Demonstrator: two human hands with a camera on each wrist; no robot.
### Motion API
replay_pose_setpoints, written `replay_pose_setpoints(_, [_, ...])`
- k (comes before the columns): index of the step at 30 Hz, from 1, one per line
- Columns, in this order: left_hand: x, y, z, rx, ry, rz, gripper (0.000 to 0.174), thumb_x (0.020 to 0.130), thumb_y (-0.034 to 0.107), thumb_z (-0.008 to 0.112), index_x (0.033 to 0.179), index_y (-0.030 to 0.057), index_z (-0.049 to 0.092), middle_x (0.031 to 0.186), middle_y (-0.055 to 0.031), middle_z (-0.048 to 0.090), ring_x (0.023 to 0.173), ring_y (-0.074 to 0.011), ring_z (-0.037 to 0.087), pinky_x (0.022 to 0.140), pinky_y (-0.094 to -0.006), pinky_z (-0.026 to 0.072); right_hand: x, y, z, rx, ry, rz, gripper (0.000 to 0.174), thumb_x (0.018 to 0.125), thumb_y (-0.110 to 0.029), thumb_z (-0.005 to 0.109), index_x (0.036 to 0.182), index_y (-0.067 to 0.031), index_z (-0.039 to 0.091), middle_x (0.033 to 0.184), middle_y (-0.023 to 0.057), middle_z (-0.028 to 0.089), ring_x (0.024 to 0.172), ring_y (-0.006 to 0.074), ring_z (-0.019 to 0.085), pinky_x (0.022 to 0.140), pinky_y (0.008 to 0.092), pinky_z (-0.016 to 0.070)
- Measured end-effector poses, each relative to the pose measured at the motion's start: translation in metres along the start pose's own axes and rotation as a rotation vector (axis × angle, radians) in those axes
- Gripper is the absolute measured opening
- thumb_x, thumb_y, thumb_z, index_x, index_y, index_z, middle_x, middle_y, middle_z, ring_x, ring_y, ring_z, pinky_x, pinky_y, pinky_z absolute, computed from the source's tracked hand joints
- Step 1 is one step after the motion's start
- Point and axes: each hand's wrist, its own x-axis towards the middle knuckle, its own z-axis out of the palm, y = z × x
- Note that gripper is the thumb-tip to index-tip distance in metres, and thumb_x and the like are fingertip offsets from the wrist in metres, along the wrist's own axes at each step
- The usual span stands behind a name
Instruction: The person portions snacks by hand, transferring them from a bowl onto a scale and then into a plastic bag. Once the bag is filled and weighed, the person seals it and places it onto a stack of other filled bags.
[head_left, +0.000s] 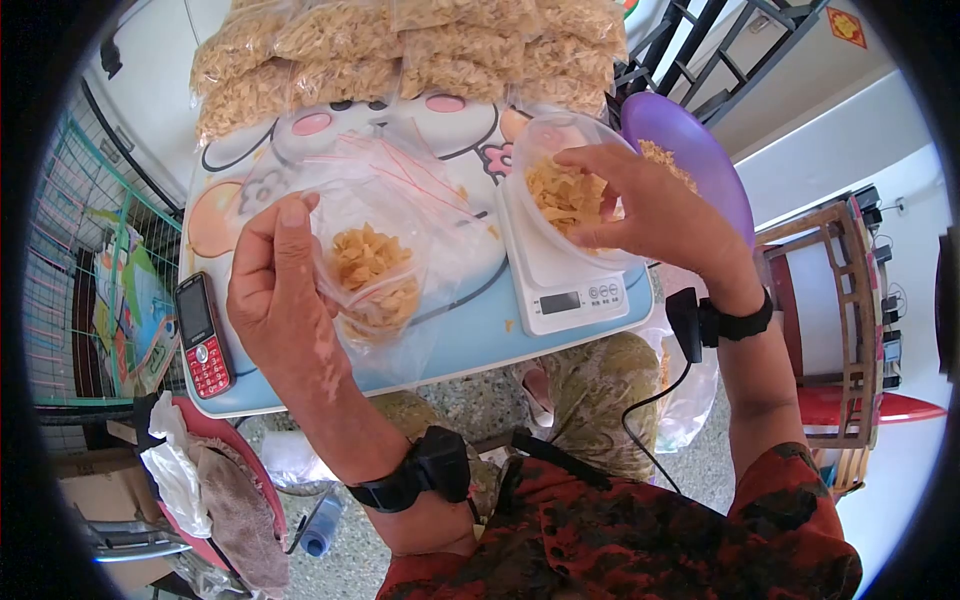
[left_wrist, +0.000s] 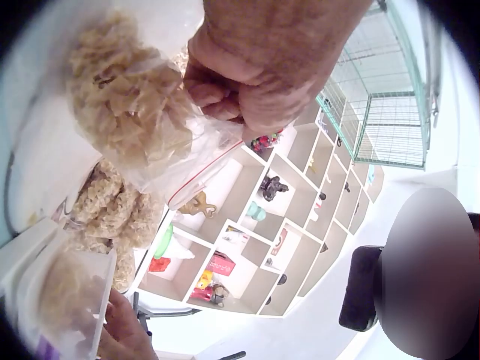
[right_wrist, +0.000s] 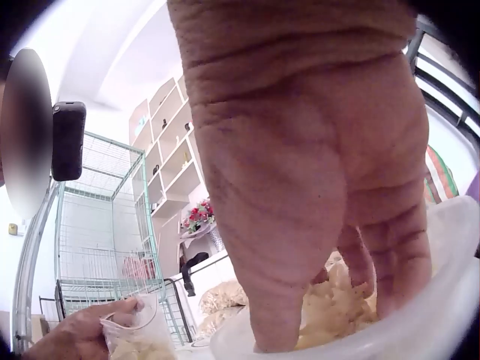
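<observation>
My left hand (head_left: pixel 290 285) grips the edge of a clear zip bag (head_left: pixel 420 270) with its fingers curled in. Pale yellow dried flakes (head_left: pixel 370 260) fill the lower part of this bag, which hangs over the table's near edge. My right hand (head_left: pixel 655 205) reaches into a translucent plastic bowl (head_left: pixel 520 150), thumb and fingers spread apart and pointing down. More flakes (right_wrist: pixel 337 300) show between its thumb and fingers in the right wrist view. Under the bowl is a white kitchen scale (head_left: pixel 555 290), its display and buttons facing me.
Filled bags of flakes (head_left: pixel 340 85) are stacked along the back of the table. Flat zip bags (head_left: pixel 390 165) lie in the middle. A red and black phone (head_left: pixel 203 335) is at the left edge. A purple basin (head_left: pixel 700 150) stands behind the bowl at right.
</observation>
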Motion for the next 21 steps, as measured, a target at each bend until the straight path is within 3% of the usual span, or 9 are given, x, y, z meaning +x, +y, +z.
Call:
replay_pose_setpoints(8, [-0.002,0.003,0.001,0.04,0.013,0.017,0.023,0.094,0.025,0.065,0.1,0.0033,0.07,0.062,0.0085,0.048,0.048,0.0011,0.032,0.041,-0.0187,0.0186,0.005,-0.003,0.006,-0.076,-0.005,-0.071,0.046,0.076,-0.009,0.073,0.12,-0.0076,0.058,0.107,0.0127,0.057,0.079,0.0257,0.062,0.072,0.0338,0.0515])
replay_pose_setpoints(14, [-0.001,0.005,0.0,0.032,0.013,0.004,0.024,0.094,0.026,0.065,0.1,0.0027,0.069,0.061,0.0083,0.046,0.047,0.0004,0.031,0.042,-0.0189,0.0194,0.01,0.008,0.014,-0.08,0.078,-0.132,0.028,0.078,-0.007,0.07,0.105,-0.0046,0.063,0.093,0.0101,0.061,0.071,0.0238,0.063,0.065,0.0307,0.0506])
replay_pose_setpoints(17, [-0.001,0.005,-0.003,0.049,0.003,0.007,0.025,0.094,0.026,0.065,0.1,0.0027,0.069,0.059,0.0082,0.044,0.047,0.0002,0.031,0.042,-0.0192,0.0193,0.012,0.006,0.006,-0.053,0.096,-0.126,0.022,0.082,-0.006,0.067,0.103,-0.0048,0.065,0.086,0.007,0.064,0.068,0.0182,0.064,0.063,0.0281,0.0499])
replay_pose_setpoints(21, [0.001,0.004,-0.005,0.06,-0.014,0.006,0.025,0.094,0.026,0.065,0.099,0.0029,0.069,0.057,0.0081,0.043,0.046,0.0,0.03,0.042,-0.0193,0.0192,0.006,-0.006,-0.017,0.352,0.079,0.175,0.015,0.088,-0.009,0.065,0.103,-0.0044,0.065,0.084,0.0045,0.066,0.07,0.0119,0.065,0.061,0.0241,0.0503])
